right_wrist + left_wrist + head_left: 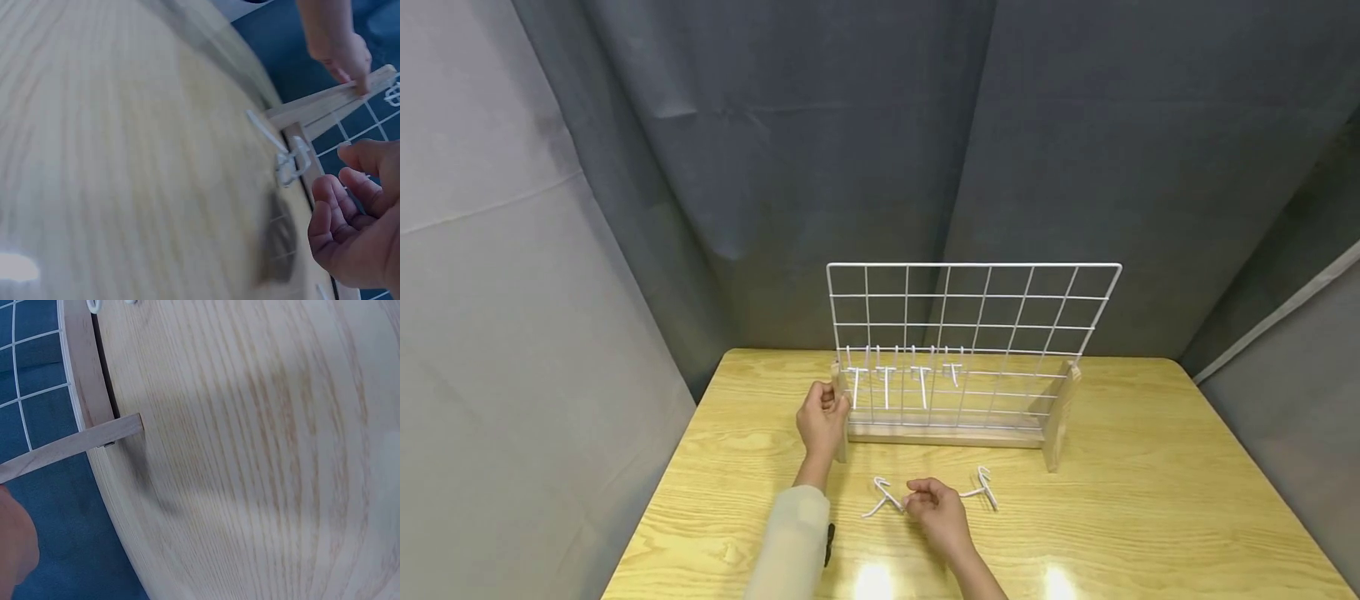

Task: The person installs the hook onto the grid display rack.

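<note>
The left hand (822,421) grips the pale wooden left upright (842,448) of a stand, its fingers and thumb pinching the front edge of the wood. The right hand (936,515) is empty, with its fingers loosely bent; it hovers over the counter (1157,467), a yellowish wood-grained surface.

Just beside the right hand's fingertips lies a loose white metal hook (888,498) with a long straight prong; the right wrist view shows a gap between the fingers and it. On the other side of the same hand, a second loose white hook (987,490) lies on the counter, its prong pointing toward the hand. Both lie in front of the stand.

The stand carries an upright white wire grid panel (947,296), leaning back slightly, between the left upright and a matching wooden right upright (1060,417), with a wooden base bar (947,436) running low between them. Four more white hooks (886,390) hang side by side in one row on the left half of the grid, prongs toward the person.

Farther out, a cream sleeve (792,537) covers the left forearm, and two bright reflections shine at the counter's near edge. Dark grey curtains (790,167) hang behind, with a lighter grey cloth (490,317) at the left.
</note>
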The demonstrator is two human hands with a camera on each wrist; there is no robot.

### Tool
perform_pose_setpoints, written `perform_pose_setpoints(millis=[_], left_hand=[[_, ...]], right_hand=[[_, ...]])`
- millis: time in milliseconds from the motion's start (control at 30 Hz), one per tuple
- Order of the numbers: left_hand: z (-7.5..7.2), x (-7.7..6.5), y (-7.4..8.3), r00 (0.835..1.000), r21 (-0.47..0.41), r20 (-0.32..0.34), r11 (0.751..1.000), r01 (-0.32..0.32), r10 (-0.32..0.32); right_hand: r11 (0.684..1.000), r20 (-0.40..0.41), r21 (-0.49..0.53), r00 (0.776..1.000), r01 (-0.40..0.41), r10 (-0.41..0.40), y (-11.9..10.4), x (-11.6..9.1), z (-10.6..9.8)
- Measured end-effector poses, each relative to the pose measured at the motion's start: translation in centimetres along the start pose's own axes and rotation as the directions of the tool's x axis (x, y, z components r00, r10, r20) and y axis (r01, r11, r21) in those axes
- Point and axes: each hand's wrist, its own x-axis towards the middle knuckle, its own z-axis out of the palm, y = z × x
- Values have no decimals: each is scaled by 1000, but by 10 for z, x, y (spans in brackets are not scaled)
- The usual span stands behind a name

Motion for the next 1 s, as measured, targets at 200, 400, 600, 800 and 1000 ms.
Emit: perform_pose_setpoints(millis=[200,400,600,800,1000], left_hand=[[2,1,3,1000,-10,7,1000,8,-8],[0,0,3,1000,-8,-5,1000,2,-3],[0,-1,0,1000,-5,-5,1000,10,-10],[1,-2,-2,1000,-17,-8,1000,12,-12],[1,-1,-2,1000,-17,-13,1000,8,-8]], right_hand=[[996,6,-87,1000,20,-20,9,0,6],[977,21,-202,998,70,-67,17,2,13],[926,-61,-374,995,52,-80,21,3,20],[879,-115,-475,987,44,-112,23,3,24],[876,-134,-481,983,47,-126,25,4,24]])
